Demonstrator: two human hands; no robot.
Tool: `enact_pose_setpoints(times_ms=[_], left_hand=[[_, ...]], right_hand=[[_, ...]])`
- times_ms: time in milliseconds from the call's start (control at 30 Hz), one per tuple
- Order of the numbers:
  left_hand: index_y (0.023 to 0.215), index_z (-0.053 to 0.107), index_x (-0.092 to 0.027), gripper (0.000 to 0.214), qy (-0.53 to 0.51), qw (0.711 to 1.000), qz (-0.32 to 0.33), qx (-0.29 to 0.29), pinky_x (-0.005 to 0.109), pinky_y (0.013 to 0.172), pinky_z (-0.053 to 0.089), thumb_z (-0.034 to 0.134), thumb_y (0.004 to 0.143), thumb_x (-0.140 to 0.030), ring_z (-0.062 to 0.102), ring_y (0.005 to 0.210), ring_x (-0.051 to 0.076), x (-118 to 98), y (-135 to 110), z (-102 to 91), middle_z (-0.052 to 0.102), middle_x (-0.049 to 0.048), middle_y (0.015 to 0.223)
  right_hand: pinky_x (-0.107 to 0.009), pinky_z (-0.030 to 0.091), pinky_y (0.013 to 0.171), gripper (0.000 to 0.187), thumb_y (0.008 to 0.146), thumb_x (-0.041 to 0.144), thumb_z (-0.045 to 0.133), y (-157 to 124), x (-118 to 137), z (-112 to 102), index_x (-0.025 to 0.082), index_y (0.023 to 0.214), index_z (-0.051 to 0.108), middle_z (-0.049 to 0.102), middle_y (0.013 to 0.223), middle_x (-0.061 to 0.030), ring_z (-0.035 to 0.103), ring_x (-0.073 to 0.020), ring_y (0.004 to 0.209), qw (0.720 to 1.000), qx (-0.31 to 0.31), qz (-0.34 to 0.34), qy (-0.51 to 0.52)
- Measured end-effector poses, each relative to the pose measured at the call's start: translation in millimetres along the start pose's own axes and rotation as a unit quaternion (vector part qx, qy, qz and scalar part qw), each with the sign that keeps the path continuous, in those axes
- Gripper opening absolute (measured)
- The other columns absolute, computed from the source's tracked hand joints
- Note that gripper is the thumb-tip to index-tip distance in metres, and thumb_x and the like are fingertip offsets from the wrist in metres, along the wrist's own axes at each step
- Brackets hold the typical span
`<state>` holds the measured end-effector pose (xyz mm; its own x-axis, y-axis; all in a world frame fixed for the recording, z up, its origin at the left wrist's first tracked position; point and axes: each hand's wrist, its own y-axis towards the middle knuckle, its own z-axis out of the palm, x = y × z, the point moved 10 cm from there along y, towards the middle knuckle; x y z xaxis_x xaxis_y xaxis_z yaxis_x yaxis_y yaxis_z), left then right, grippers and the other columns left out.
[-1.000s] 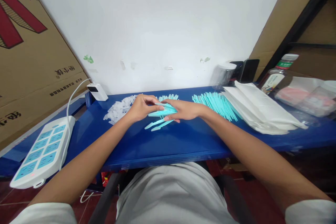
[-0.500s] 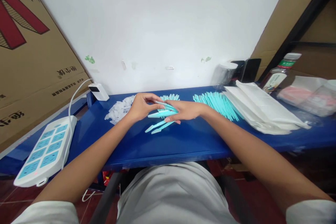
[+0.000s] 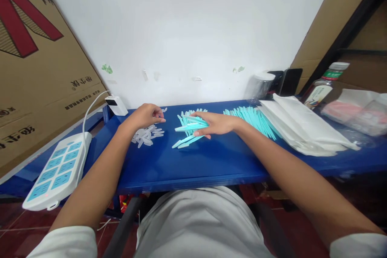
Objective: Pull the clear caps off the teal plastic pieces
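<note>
My right hand (image 3: 216, 124) is closed round several turquoise eyebrow razors (image 3: 189, 128); their tips fan out to the left, with two splayed lower down. Under and behind that hand lies a pile of the same razors (image 3: 196, 111), partly covered. Over a heap of small translucent plastic caps (image 3: 148, 135) is my left hand (image 3: 149, 115), thumb and fingers curled close together. Whether a cap is pinched in its fingertips is hidden. Farther right, a second pile of turquoise razors (image 3: 252, 119) is spread in a row on the blue table (image 3: 187, 169).
White paper-like sheets (image 3: 305, 127) lie right of the razors. Behind them are a clear jar (image 3: 263, 84), a bottle (image 3: 323, 84) and a bag with pink contents (image 3: 356, 111). At left are a power strip (image 3: 57, 171), a small white device (image 3: 116, 105) and a large carton (image 3: 45, 68).
My left hand has left the razors in my right hand and moved left over the caps. My right hand keeps its razors and has stayed nearly in place.
</note>
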<state>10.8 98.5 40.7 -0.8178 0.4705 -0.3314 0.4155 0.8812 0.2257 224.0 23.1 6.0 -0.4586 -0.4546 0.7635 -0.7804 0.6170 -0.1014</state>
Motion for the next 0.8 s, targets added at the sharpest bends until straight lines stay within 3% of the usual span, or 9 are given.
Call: enact_pose_setpoints(times_ms=[67, 167, 433, 633, 800], left_hand=[[0.081, 0.081, -0.023, 0.036, -0.021, 0.996, -0.036, 0.073, 0.029, 0.057, 0.041, 0.086, 0.063, -0.053, 0.064, 0.065, 0.021, 17, -2, 11.8, 0.072, 0.0054, 0.073], [0.079, 0.080, -0.023, 0.039, -0.036, 0.988, -0.066, 0.134, 0.028, 0.054, 0.039, 0.089, 0.055, -0.053, 0.063, 0.062, 0.021, 28, -6, 24.6, 0.071, 0.0046, 0.071], [0.071, 0.074, -0.023, 0.036, -0.030, 0.979, -0.092, 0.180, 0.029, 0.057, 0.039, 0.080, 0.062, -0.057, 0.063, 0.065, 0.023, 30, -8, 45.2, 0.073, 0.0075, 0.073], [0.081, 0.070, -0.022, 0.042, -0.070, 0.990, -0.049, 0.114, 0.029, 0.059, 0.043, 0.073, 0.076, -0.063, 0.065, 0.066, 0.022, 18, -1, 37.4, 0.075, 0.0073, 0.078], [0.097, 0.070, -0.018, 0.044, -0.234, 0.972, -0.004, -0.006, 0.029, 0.067, 0.050, 0.075, 0.084, -0.060, 0.070, 0.076, 0.020, -15, 4, 19.1, 0.077, 0.0084, 0.082]], right_hand=[[-0.029, 0.045, 0.071, 0.088, 0.092, 0.050, 0.071, 1, -2, 0, 0.013, 0.160, 0.028, 0.061, 0.065, 0.0046, 0.063, -0.0198, 0.074, 1.000, -0.002, 0.000, -0.003], [-0.029, 0.044, 0.071, 0.084, 0.092, 0.051, 0.072, 1, -4, 0, 0.013, 0.156, 0.034, 0.061, 0.066, 0.0042, 0.062, -0.0193, 0.073, 1.000, 0.002, -0.004, -0.002], [-0.028, 0.044, 0.072, 0.078, 0.092, 0.051, 0.072, 2, -6, 0, 0.014, 0.152, 0.038, 0.063, 0.070, 0.0033, 0.061, -0.0181, 0.073, 1.000, 0.007, 0.006, -0.016], [-0.029, 0.044, 0.069, 0.070, 0.092, 0.051, 0.071, 1, -1, -1, 0.015, 0.146, 0.044, 0.061, 0.066, 0.0045, 0.060, -0.0180, 0.069, 1.000, 0.008, -0.019, -0.006], [-0.028, 0.045, 0.069, 0.069, 0.093, 0.049, 0.071, 1, 0, -3, 0.015, 0.146, 0.043, 0.061, 0.066, 0.0048, 0.061, -0.0172, 0.068, 1.000, 0.002, -0.025, -0.015]])
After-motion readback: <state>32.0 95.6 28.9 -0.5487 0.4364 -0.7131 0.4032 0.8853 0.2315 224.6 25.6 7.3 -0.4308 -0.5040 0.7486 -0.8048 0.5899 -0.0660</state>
